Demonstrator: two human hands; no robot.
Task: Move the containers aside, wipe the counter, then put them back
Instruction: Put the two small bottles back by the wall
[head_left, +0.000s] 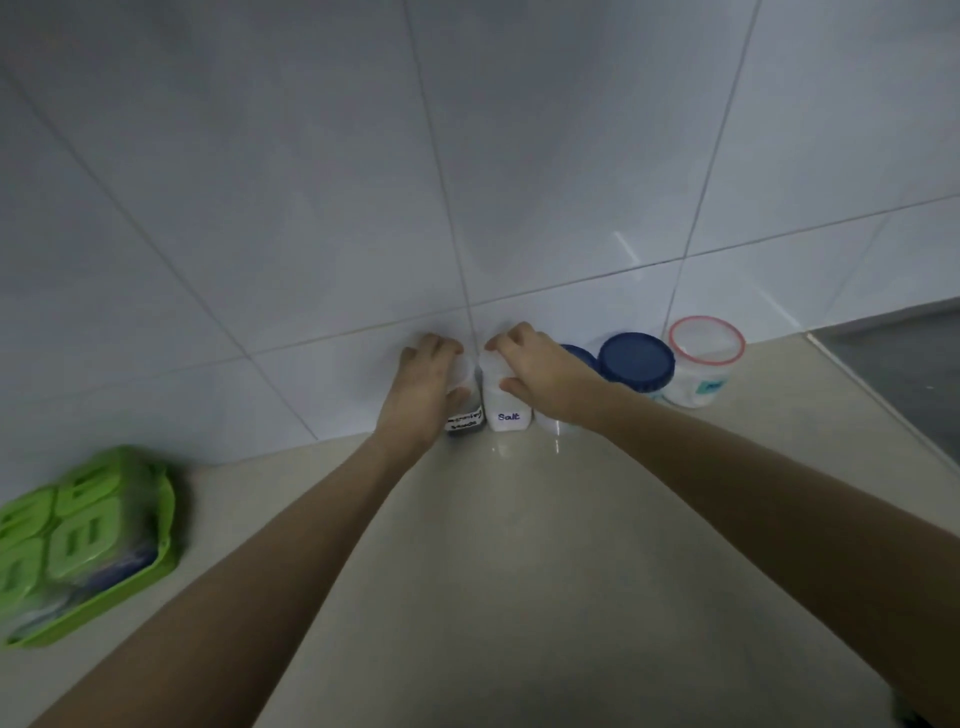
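Two small jars stand side by side against the tiled wall on the beige counter (519, 545). My left hand (423, 384) grips the top of the dark-labelled seasoning jar (465, 421). My right hand (535, 371) grips the top of the white jar marked "Salt" (509, 413). Both jars rest on the counter. To the right stand two blue-lidded jars (636, 364), one partly hidden behind my right wrist, and a clear tub with a red-rimmed lid (704, 361).
A green tray holding several green-lidded boxes (83, 540) sits at the left on the counter. The white tiled wall (467, 182) runs behind the jars. A dark recess (904, 358) lies at the far right edge.
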